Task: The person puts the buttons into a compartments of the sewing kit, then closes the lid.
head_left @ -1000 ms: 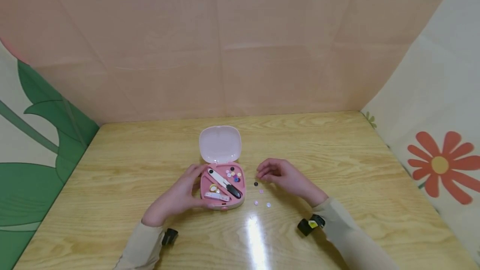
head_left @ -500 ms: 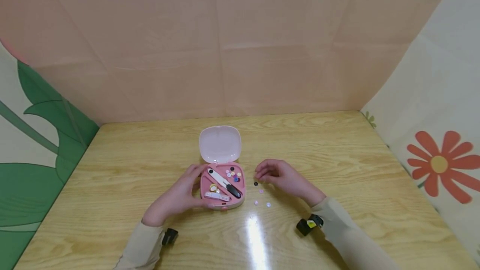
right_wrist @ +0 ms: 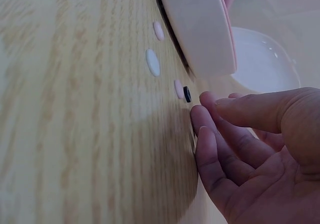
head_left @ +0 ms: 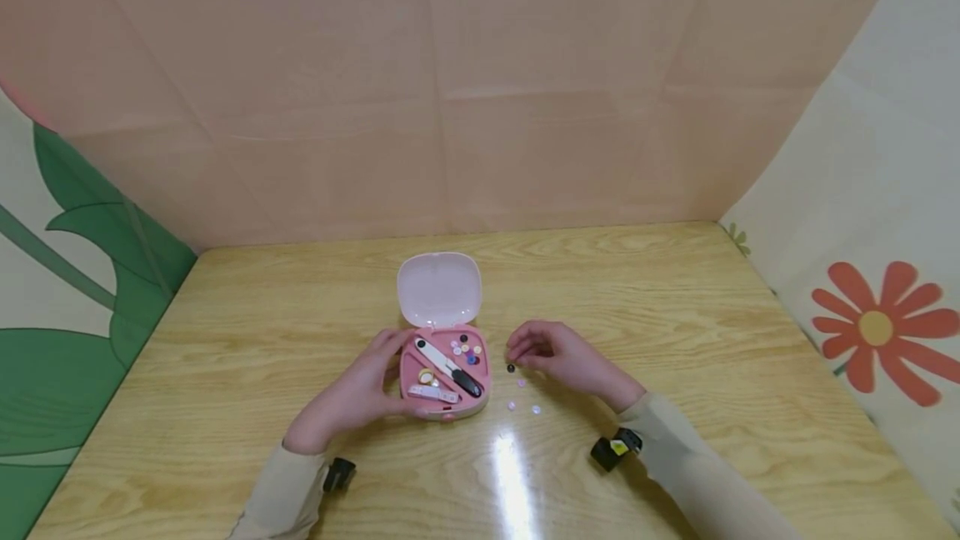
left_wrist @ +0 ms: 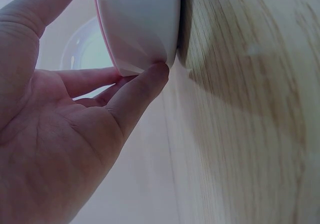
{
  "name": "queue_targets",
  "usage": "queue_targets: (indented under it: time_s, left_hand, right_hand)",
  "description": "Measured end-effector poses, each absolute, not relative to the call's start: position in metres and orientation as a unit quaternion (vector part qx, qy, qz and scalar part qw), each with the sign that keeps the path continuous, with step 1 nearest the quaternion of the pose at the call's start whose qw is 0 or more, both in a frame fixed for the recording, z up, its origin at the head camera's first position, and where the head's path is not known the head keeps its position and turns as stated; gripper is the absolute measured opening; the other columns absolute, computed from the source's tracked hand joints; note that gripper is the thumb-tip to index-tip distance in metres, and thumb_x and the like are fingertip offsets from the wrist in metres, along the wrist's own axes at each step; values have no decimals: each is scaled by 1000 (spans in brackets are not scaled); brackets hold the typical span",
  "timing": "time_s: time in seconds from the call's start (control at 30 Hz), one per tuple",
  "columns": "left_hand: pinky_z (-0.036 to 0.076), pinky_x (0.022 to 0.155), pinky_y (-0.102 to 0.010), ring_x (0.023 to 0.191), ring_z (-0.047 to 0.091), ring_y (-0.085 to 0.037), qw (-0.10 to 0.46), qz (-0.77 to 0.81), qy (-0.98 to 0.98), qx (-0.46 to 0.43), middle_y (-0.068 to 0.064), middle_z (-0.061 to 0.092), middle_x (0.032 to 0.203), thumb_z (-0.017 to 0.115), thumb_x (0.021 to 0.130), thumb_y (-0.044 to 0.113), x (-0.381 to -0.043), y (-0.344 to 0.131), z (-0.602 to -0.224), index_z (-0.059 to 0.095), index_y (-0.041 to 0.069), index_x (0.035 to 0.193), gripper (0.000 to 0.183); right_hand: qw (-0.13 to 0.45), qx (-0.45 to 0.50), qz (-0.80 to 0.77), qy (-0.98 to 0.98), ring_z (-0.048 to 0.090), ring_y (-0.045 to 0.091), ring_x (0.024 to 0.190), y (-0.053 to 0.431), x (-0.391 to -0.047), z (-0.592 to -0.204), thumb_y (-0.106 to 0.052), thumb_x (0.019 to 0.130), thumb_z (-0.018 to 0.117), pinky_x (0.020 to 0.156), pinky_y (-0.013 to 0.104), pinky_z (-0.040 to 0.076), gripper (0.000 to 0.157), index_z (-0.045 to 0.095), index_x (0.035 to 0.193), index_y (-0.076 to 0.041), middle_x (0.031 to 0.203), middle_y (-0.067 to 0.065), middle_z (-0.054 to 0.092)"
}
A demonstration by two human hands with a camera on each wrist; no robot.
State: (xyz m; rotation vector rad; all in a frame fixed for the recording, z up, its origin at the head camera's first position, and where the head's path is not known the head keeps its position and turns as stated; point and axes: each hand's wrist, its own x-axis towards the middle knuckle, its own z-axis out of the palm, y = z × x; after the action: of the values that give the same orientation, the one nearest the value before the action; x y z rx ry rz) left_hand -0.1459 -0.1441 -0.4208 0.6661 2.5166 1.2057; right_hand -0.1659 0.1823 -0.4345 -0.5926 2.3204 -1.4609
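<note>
A pink sewing box lies on the table with its pale lid tipped back. My left hand grips its left side, thumb at the front and fingers at the back corner; the left wrist view shows fingertips against the white outer wall. Inside are white-and-black thread snips, a folded tape measure and several small buttons. Right of the box, my right hand hovers with loosely bent fingers, nothing visible between them. A black button lies just beyond its fingertips.
Two pink buttons and a white button lie on the wooden table near the box. A peach cloth backdrop rises behind the table's far edge. Flower-patterned cloth hangs at the right.
My right hand has drifted slightly left and toward me, closer to the black button. The left hand keeps its grip on the sewing box, which stays in place.
</note>
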Motion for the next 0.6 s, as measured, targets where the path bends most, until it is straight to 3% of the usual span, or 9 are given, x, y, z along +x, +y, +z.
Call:
queue_targets:
  time_s: [0.33,0.6]
  left_hand:
    - [34,109,-39,129,37,-19,140,422,866,229,4,40,135,87,65,39,-144,-144,-419,35,20,148,99]
    - [35,108,-37,128,39,-18,137,418,867,234,2,40,134,87,66,39,-144,-144,-419,36,18,147,99]
  right_hand:
    - [173,-214,-514,812,62,30,95,178,-165,-434,9,87,61,87,42,52,22,61,107,2,100,14,66]
    - [175,-206,-481,834,61,22,90,173,-166,-432,10,84,64,80,32,53,24,63,104,-2,96,8,66]
